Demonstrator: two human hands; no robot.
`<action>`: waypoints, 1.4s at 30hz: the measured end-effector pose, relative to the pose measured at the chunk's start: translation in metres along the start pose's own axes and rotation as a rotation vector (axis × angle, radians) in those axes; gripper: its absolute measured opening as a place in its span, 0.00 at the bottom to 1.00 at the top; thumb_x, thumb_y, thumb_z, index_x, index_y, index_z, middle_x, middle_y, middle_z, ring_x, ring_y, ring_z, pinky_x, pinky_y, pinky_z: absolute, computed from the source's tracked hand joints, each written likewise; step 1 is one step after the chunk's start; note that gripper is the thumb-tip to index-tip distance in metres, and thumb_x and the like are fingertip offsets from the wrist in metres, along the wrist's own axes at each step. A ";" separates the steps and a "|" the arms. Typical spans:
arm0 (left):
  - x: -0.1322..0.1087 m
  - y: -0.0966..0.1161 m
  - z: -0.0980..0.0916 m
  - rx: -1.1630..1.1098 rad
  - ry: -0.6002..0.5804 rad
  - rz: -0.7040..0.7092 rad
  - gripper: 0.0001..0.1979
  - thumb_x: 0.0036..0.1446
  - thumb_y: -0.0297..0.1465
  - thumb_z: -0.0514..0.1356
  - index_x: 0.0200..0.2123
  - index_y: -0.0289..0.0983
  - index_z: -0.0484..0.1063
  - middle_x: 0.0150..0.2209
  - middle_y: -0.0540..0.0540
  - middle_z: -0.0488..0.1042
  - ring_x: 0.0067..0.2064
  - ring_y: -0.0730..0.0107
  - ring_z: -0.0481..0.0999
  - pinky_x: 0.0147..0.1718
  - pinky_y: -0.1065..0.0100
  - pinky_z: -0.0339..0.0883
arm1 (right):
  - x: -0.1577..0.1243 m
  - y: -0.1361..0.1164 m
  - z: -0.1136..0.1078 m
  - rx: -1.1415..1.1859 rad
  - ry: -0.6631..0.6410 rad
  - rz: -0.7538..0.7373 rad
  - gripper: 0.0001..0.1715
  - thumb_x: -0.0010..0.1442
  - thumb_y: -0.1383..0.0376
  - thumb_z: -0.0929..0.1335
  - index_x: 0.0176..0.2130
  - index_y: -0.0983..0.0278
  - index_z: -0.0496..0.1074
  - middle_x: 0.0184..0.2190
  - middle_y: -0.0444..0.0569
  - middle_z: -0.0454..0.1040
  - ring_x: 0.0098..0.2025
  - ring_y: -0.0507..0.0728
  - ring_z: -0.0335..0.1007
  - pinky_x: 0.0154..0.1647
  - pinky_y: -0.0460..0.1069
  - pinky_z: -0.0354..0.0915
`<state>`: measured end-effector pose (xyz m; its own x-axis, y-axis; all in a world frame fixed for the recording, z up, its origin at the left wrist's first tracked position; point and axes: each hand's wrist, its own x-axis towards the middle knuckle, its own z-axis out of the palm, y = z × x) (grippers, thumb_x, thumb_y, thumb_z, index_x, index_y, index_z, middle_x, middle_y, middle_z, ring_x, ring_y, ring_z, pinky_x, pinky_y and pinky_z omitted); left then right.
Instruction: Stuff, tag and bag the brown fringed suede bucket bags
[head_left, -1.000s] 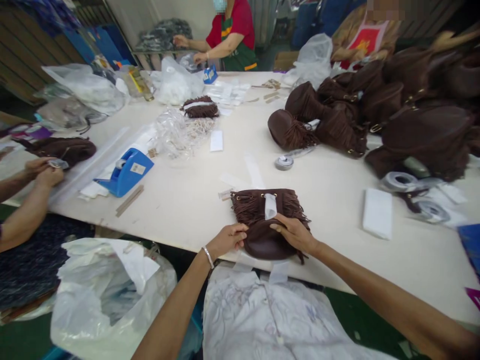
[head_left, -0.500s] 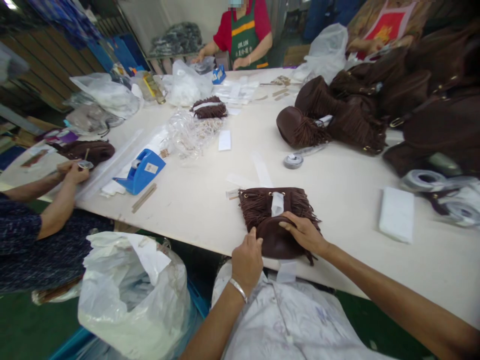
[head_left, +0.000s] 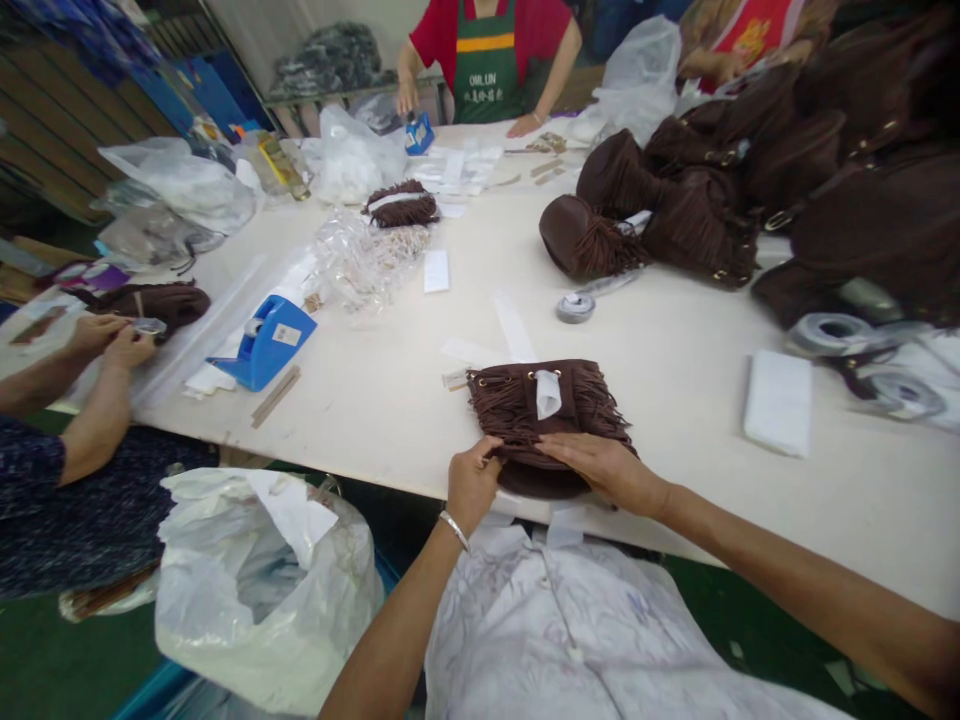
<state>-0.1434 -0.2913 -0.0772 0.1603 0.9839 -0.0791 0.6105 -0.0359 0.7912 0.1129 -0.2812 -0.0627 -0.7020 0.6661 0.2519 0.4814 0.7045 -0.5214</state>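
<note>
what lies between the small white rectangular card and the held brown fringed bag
Narrow white strips lying on the table, seen in the head view.

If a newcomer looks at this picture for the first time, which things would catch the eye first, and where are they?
The big heap of dark brown bags at the right side of the pale table would likely draw the eye first. Next comes the fringed brown bag at the near edge, with the person's left grip and right grip on it, then the bright blue tape dispenser to its left.
</note>
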 end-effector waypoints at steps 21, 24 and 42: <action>0.041 -0.003 0.012 0.167 0.108 0.113 0.16 0.47 0.18 0.51 0.34 0.40 0.74 0.31 0.51 0.78 0.33 0.70 0.75 0.35 0.72 0.64 | -0.022 0.010 0.007 -0.222 -0.211 -0.110 0.38 0.65 0.69 0.62 0.70 0.66 0.45 0.70 0.61 0.41 0.71 0.64 0.37 0.69 0.63 0.46; 0.060 0.003 0.011 0.243 0.108 0.160 0.16 0.46 0.17 0.52 0.33 0.39 0.74 0.30 0.51 0.78 0.33 0.70 0.75 0.34 0.72 0.64 | -0.017 0.016 0.002 -0.269 -0.231 -0.125 0.41 0.63 0.71 0.63 0.70 0.68 0.44 0.70 0.62 0.41 0.71 0.65 0.38 0.68 0.63 0.48; 0.011 0.002 0.037 0.814 0.095 0.875 0.08 0.63 0.24 0.52 0.38 0.35 0.70 0.33 0.42 0.72 0.37 0.62 0.71 0.40 0.60 0.67 | -0.020 0.018 -0.016 -0.415 -0.238 -0.101 0.36 0.60 0.75 0.62 0.66 0.70 0.54 0.65 0.67 0.56 0.67 0.64 0.51 0.64 0.61 0.56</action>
<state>-0.1120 -0.2868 -0.0989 0.7289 0.5783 0.3663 0.6399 -0.7657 -0.0645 0.1439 -0.2784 -0.0639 -0.8332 0.5490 0.0655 0.5392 0.8331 -0.1232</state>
